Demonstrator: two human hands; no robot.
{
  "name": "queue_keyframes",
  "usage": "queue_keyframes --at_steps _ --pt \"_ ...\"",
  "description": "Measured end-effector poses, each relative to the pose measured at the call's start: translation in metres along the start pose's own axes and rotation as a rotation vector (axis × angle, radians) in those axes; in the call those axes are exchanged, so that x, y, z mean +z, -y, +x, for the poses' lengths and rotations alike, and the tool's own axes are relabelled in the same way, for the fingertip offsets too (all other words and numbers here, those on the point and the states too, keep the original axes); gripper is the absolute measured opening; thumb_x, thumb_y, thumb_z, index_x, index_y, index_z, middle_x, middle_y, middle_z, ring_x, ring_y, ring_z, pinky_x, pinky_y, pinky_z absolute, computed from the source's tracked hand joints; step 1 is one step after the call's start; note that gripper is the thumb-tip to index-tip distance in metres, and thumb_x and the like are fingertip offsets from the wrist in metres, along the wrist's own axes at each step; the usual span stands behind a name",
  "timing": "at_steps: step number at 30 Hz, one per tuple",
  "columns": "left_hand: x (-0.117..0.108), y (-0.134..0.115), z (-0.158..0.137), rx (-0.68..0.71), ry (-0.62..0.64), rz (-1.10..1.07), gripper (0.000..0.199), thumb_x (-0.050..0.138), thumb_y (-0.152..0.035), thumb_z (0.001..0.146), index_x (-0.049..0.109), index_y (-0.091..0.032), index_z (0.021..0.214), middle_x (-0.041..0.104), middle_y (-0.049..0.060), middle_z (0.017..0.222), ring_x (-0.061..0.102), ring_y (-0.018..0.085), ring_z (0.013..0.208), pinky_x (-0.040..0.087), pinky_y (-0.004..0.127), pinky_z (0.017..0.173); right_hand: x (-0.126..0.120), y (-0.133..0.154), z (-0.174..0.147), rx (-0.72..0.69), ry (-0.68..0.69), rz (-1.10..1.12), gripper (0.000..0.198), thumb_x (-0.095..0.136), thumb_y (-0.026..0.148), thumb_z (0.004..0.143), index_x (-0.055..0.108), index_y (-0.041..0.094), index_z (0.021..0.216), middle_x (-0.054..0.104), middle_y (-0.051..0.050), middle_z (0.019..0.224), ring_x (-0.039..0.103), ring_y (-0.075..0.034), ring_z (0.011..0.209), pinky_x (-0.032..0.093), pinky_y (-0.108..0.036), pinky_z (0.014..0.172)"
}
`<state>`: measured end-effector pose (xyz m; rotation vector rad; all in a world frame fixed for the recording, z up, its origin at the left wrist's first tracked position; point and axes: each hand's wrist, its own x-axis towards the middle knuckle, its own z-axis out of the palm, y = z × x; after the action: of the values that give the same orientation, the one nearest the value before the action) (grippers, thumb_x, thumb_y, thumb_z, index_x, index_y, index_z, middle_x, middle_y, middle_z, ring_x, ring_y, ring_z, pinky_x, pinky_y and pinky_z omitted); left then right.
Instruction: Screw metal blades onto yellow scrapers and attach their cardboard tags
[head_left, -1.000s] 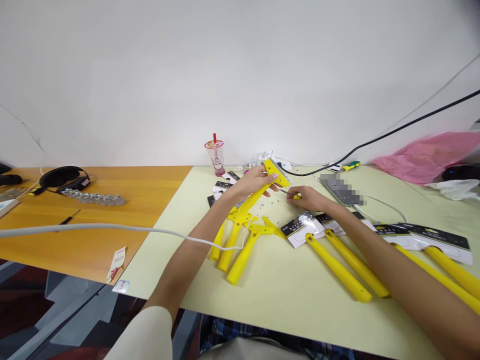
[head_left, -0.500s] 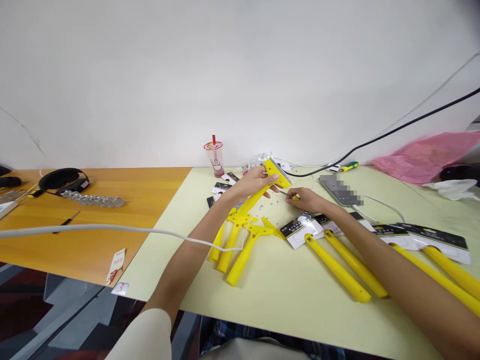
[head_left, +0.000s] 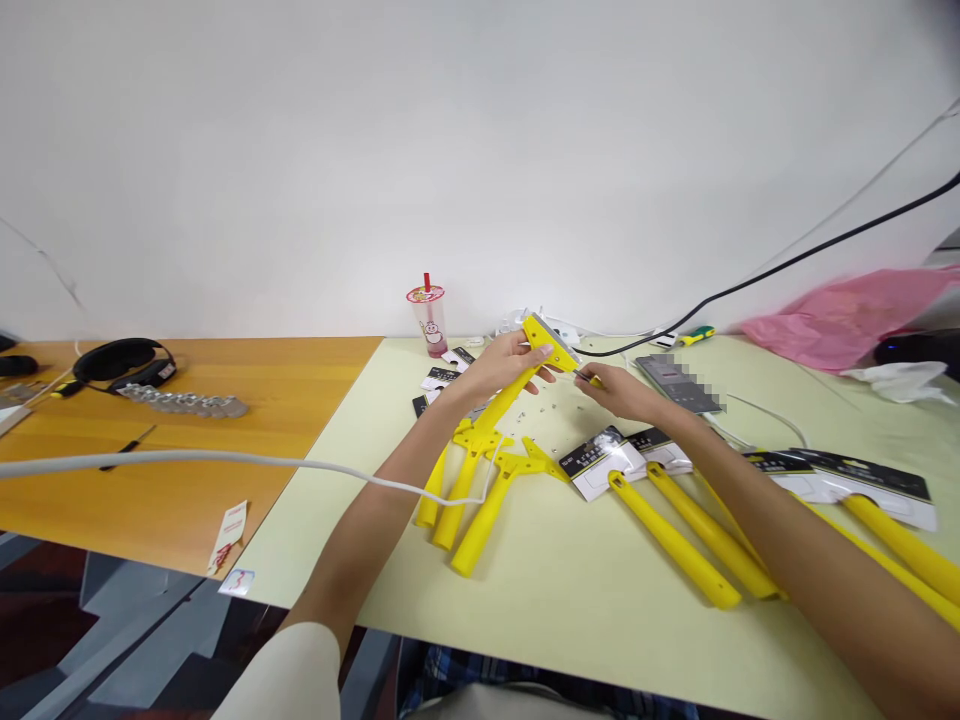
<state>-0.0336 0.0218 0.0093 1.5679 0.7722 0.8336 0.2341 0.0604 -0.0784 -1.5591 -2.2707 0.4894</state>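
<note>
Yellow scraper (head_left: 516, 391) lay right of the cup (head_left: 433, 332), left hand's (head_left: 504, 364) fingers wrapped around it; farther right, right hand (head_left: 619, 391) pinched a slim tool (head_left: 595, 381). Firm bracing, straight alignment seemed best.

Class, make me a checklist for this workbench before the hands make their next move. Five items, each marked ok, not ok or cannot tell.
1. Left hand has a grip on the yellow scraper: ok.
2. Right hand holds the slim tool: ok.
3. Tool tip is seated in the scraper: cannot tell; the tip is too small and partly hidden.
4. Small loose bits are gathered together: not ok; they lie scattered on the pale tabletop.
5. Drink cup stands upright, away from both hands: ok.
</note>
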Motion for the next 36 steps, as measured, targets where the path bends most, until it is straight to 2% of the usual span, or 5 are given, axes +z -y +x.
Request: queue_keyframes --at_steps 5,14,22,27,36 --pt "0.001 0.0 0.004 0.069 -0.155 -0.102 0.047 0.081 -0.055 0.096 0.067 -0.014 0.114 0.081 0.021 0.117 0.077 0.021 0.088 0.057 0.028 0.063 -0.031 0.029 -0.013 0.13 -0.067 0.456 0.042 0.062 0.066 0.102 0.057 0.025 0.095 0.055 0.003 0.061 0.049 -0.015 0.046 0.041 -0.03 0.049" --pt "0.005 0.001 0.006 0.126 -0.277 -0.302 0.041 0.086 -0.048 0.092 0.067 -0.015 0.109 0.081 0.017 0.115 0.077 0.02 0.087 0.057 0.028 0.063 -0.083 0.087 -0.048 -0.066 -0.313 1.065 0.043 0.084 0.06 0.093 0.061 0.024 0.087 0.043 0.004 0.064 0.035 -0.01 0.051 0.033 -0.027 0.045" --pt "0.028 0.007 0.006 0.103 -0.227 -0.33 0.044 0.09 -0.045 0.089 0.072 -0.013 0.112 0.081 0.02 0.116 0.079 0.024 0.092 0.059 0.027 0.062 -0.074 0.103 -0.056 -0.048 -0.285 0.562 0.043 0.068 0.067 0.101 0.064 0.024 0.1 0.05 0.006 0.057 0.046 -0.014 0.044 0.035 -0.028 0.047" --pt "0.04 0.009 0.006 0.065 -0.272 -0.356 0.033 0.088 -0.037 0.091 0.074 -0.012 0.108 0.081 0.019 0.118 0.08 0.026 0.096 0.063 0.028 0.063 -0.066 0.102 -0.05 -0.13 -0.4 0.098 0.024 0.058 0.041 0.106 0.062 0.023 0.092 0.063 -0.001 0.07 0.055 -0.018 0.061 0.041 -0.032 0.066" --pt "0.049 0.023 0.009 -0.005 -0.257 -0.39 0.028 0.088 -0.034 0.092 0.076 -0.011 0.104 0.081 0.017 0.111 0.08 0.026 0.095 0.07 0.037 0.077 -0.062 0.098 -0.046 -0.146 -0.344 -0.041 0.02 0.057 0.035 0.104 0.066 0.021 0.092 0.076 -0.011 0.098 0.068 -0.027 0.086 0.046 -0.036 0.079"
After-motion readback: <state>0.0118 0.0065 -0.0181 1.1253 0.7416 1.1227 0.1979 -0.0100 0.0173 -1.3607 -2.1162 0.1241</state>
